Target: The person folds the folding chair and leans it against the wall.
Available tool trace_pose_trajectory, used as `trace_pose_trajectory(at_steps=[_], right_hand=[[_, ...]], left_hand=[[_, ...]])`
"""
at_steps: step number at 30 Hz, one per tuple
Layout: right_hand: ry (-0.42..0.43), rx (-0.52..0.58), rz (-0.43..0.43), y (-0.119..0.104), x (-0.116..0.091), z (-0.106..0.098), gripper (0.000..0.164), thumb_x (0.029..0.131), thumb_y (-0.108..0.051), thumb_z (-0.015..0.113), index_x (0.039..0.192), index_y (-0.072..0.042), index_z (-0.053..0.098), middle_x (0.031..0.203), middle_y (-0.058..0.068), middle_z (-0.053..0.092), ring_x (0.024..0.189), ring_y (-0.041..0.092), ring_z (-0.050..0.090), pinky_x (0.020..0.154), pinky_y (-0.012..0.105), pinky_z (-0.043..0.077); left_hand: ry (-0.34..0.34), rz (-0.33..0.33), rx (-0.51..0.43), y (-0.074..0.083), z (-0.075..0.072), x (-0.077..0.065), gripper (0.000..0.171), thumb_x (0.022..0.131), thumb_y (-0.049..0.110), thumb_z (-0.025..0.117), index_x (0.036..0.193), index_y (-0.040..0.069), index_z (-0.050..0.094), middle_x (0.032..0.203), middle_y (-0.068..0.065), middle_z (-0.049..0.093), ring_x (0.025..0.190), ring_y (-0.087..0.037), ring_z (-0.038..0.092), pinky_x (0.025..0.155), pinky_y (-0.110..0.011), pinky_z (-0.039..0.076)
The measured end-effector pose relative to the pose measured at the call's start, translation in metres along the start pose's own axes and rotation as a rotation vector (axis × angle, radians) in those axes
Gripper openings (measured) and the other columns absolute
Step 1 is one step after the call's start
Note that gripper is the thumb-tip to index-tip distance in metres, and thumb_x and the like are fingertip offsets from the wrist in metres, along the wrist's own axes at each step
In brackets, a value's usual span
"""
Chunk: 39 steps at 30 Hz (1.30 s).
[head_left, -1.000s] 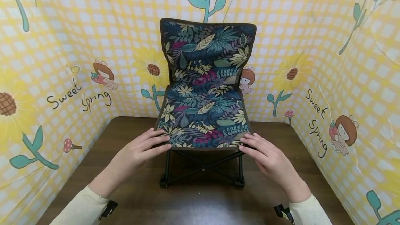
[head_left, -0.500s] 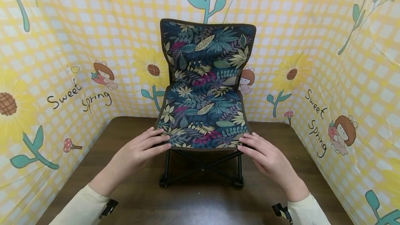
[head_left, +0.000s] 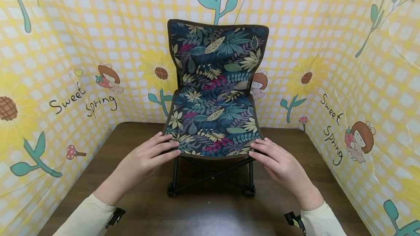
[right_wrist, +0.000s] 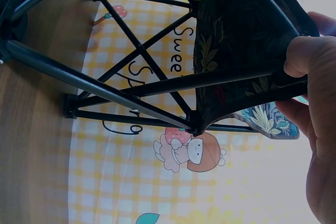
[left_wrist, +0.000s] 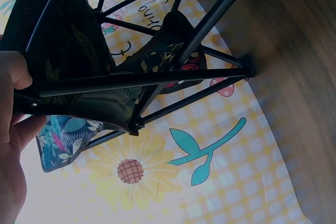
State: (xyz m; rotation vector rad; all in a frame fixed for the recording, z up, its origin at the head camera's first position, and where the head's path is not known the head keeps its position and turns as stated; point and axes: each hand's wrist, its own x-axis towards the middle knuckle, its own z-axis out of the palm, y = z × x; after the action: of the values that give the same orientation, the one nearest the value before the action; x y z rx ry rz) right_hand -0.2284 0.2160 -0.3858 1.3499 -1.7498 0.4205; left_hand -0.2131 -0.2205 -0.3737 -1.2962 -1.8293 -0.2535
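Observation:
A small folding chair (head_left: 214, 119) with dark leaf-print fabric stands unfolded and upright on the brown table, its backrest away from me. My left hand (head_left: 144, 159) grips the seat's front left corner, fingers on top of the fabric. The left wrist view shows the left thumb (left_wrist: 20, 71) below, against the corner by the black frame tube. On the front right corner my right hand (head_left: 282, 165) holds on in the same way, with its thumb (right_wrist: 298, 56) under the seat beside the tube. Crossed black legs (head_left: 213, 176) show below the seat's front edge.
The brown wooden table (head_left: 210, 216) extends around the chair. A yellow checked cloth (head_left: 131, 17) with flowers, cartoon figures and lettering hangs behind and on both sides. Black straps sit at both cuffs.
My right hand and the chair's front right leg have shifted very slightly to the left. The left hand stays at its corner.

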Motion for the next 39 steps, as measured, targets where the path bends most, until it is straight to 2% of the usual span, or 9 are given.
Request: trace_pose_trajectory(at_steps=[10, 20, 33, 39], right_hand=[[-0.024, -0.006, 0.019, -0.001, 0.001, 0.000, 0.033, 0.107, -0.007, 0.045, 0.126, -0.004, 0.072, 0.127, 0.019, 0.070, 0.113, 0.041, 0.068, 0.104, 0.053, 0.052], [-0.008, -0.011, 0.009, 0.001, 0.007, -0.002, 0.031, 0.108, -0.008, 0.047, 0.124, -0.003, 0.073, 0.124, 0.019, 0.071, 0.111, 0.040, 0.069, 0.103, 0.054, 0.052], [-0.017, -0.033, 0.017, 0.000, 0.010, -0.003, 0.030, 0.110, -0.012, 0.048, 0.125, -0.006, 0.074, 0.124, 0.017, 0.071, 0.111, 0.037, 0.069, 0.101, 0.055, 0.053], [-0.026, -0.038, 0.027, 0.000, 0.011, -0.004, 0.031, 0.110, -0.014, 0.047, 0.125, -0.008, 0.074, 0.125, 0.016, 0.071, 0.112, 0.037, 0.069, 0.101, 0.054, 0.053]], left_hand=[[0.007, 0.003, 0.006, 0.001, -0.002, 0.003, 0.037, 0.112, 0.010, 0.039, 0.124, 0.008, 0.074, 0.124, -0.014, 0.072, 0.115, -0.042, 0.067, 0.121, -0.045, 0.036], [-0.004, -0.004, 0.016, 0.000, -0.002, 0.005, 0.037, 0.112, 0.011, 0.039, 0.125, 0.009, 0.074, 0.126, -0.013, 0.071, 0.116, -0.042, 0.066, 0.118, -0.049, 0.040], [0.006, 0.007, 0.014, 0.000, -0.002, 0.010, 0.036, 0.111, 0.010, 0.041, 0.125, 0.010, 0.074, 0.125, -0.014, 0.072, 0.115, -0.042, 0.066, 0.122, -0.045, 0.034], [-0.004, 0.004, 0.013, 0.001, -0.003, 0.012, 0.037, 0.111, 0.011, 0.040, 0.125, 0.011, 0.075, 0.125, -0.014, 0.072, 0.116, -0.042, 0.066, 0.122, -0.046, 0.035]])
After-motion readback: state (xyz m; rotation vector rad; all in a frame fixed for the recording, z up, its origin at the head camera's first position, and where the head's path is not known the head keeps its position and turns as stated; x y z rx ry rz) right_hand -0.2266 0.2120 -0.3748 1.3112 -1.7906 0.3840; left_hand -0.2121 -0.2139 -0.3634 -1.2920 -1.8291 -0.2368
